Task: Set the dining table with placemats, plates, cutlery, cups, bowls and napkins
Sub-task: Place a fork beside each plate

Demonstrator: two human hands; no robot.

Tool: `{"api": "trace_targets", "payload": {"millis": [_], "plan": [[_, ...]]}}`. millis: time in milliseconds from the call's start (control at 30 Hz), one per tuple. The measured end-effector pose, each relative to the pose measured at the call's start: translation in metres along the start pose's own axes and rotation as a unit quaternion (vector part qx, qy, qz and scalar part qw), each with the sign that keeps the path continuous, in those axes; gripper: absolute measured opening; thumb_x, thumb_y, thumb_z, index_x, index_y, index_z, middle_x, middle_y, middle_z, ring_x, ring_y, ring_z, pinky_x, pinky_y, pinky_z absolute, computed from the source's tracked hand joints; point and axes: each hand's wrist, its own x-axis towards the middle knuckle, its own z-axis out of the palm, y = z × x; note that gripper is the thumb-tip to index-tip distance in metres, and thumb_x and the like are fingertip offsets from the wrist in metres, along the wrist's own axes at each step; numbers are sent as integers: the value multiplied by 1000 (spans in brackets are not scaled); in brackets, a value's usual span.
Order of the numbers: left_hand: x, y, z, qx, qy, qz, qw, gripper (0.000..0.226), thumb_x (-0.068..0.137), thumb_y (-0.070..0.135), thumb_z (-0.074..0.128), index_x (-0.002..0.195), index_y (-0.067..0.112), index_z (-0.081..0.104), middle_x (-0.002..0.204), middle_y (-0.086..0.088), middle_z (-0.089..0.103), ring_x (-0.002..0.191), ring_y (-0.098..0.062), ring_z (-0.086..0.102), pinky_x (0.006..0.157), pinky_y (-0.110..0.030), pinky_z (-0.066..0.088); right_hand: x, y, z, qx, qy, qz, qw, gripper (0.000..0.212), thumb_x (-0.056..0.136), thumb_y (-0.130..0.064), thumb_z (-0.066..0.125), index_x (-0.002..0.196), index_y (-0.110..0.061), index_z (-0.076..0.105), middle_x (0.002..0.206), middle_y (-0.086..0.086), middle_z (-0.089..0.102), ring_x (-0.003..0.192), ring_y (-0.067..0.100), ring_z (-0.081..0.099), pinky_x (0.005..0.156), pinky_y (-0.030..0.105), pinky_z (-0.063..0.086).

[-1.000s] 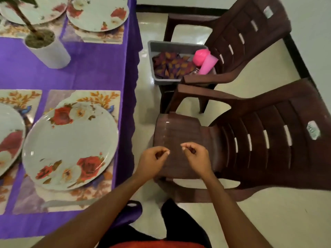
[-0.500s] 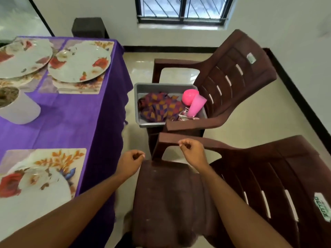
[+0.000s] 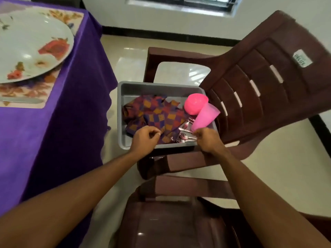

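Grey plastic tub (image 3: pixel 125 90) sits on the seat of the far chair (image 3: pixel 268 86), 1 of 2 brown plastic chairs, just beside the purple-clothed table (image 3: pixel 71 122). Contents: checked napkins (image 3: pixel 155 115) heaped at its left; 1 pink bowl (image 3: pixel 195 104) tipped on its side at the back right; 1 pink cup (image 3: pixel 206 117) leaning against the bowl; steel cutlery (image 3: pixel 185 133) at the front right. Left hand (image 3: pixel 145 138) is over the tub's near edge above the napkins, fingers curled, thumb to forefinger, nothing seen in it. Right hand (image 3: pixel 208 140) is curled at the cutlery and the cup's base; whether it grips either cannot be told. Table holds 1 floral plate (image 3: pixel 32 47) on a placemat (image 3: pixel 26 92). Near chair (image 3: pixel 170 221) stands below both forearms.
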Motion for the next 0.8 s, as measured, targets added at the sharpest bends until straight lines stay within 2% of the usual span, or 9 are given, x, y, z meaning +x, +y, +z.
{"api": "trace_targets", "payload": {"millis": [133, 200, 267, 400, 533, 633, 733, 800], "plan": [[42, -22, 31, 24, -42, 63, 997, 11, 90, 24, 66, 96, 24, 75, 94, 10, 67, 91, -10, 61, 81, -32, 52, 45, 9, 15, 9, -42, 27, 999, 48, 84, 0, 57, 127, -18, 69, 127, 7, 69, 122, 29, 60, 102, 31, 44], [58, -26, 45, 61, -66, 94, 991, 14, 91, 23, 65, 100, 24, 75, 97, 10, 65, 96, -14, 58, 82, -32, 49, 63, 14, 22, 7, -41, 30, 999, 48, 84, 1, 56, 125, -20, 69, 125, 5, 70, 122, 28, 60, 100, 29, 44], [74, -27, 58, 110, -91, 133, 981, 18, 92, 22, 62, 105, 23, 75, 102, 6, 64, 100, -18, 53, 83, -30, 44, 79, 17, 27, -3, -52, 25, 998, 48, 87, 1, 56, 128, -20, 67, 127, 6, 69, 122, 28, 60, 101, 31, 44], [110, -26, 84, 203, -123, 211, 948, 26, 91, 25, 57, 112, 24, 72, 114, 3, 63, 104, -22, 50, 87, -40, 46, 102, 17, 36, -47, -100, -1, 994, 51, 88, 1, 54, 136, -16, 61, 130, 10, 66, 122, 30, 59, 105, 38, 46], [145, -18, 111, 313, -132, 275, 899, 34, 92, 31, 53, 123, 23, 65, 130, 2, 58, 122, -25, 46, 87, -41, 42, 118, 19, 41, -51, -73, -1, 996, 38, 91, -11, 60, 127, -15, 68, 125, 11, 69, 113, 31, 62, 97, 37, 50], [163, -15, 138, 385, -149, 319, 853, 40, 93, 36, 54, 132, 26, 58, 140, 2, 51, 130, -22, 41, 95, -40, 39, 123, 22, 43, -61, -79, -1, 995, 29, 90, -10, 58, 114, -11, 74, 116, 12, 71, 103, 32, 65, 92, 39, 53], [168, -22, 153, 455, -162, 303, 821, 45, 93, 37, 56, 137, 26, 53, 146, -2, 45, 135, -26, 36, 101, -47, 35, 124, 26, 46, -61, -102, -1, 993, 25, 92, -11, 57, 109, -11, 75, 113, 9, 72, 100, 28, 65, 92, 42, 55], [166, -28, 151, 484, -140, 281, 817, 45, 93, 36, 54, 137, 25, 52, 139, -2, 50, 131, -26, 38, 97, -48, 35, 125, 27, 46, -55, -114, 3, 992, 24, 92, -11, 55, 106, -10, 76, 110, 10, 72, 100, 28, 65, 93, 45, 55]]}}
